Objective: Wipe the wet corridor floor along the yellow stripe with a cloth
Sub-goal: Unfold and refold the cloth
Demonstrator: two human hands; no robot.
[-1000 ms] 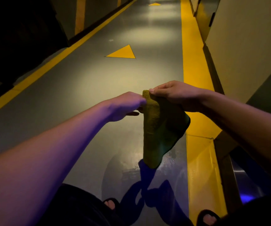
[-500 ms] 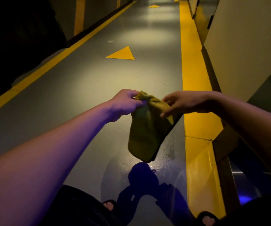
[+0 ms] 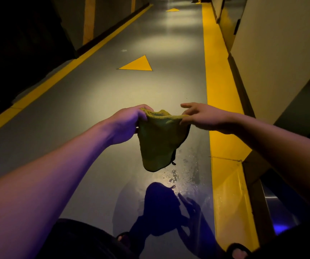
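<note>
A yellow-green cloth (image 3: pixel 159 141) hangs in the air over the grey corridor floor (image 3: pixel 98 113). My left hand (image 3: pixel 127 121) grips its top left corner with curled fingers. My right hand (image 3: pixel 201 116) pinches the top right corner, its index finger stretched out forward. The cloth sags between the two hands. Under it, water drops and a wet patch (image 3: pixel 185 174) glisten on the floor, right beside the wide yellow stripe (image 3: pixel 219 101) that runs along the right wall.
A pale wall (image 3: pixel 277 53) with a dark skirting borders the stripe on the right. A yellow triangle (image 3: pixel 138 64) is painted on the floor ahead, and a thinner yellow line (image 3: pixel 44 90) runs along the left. My sandalled feet (image 3: pixel 237 252) stand at the bottom edge.
The two hands were close together on a folded, bunched cloth. They have moved apart, and the cloth is now spread wider between them.
</note>
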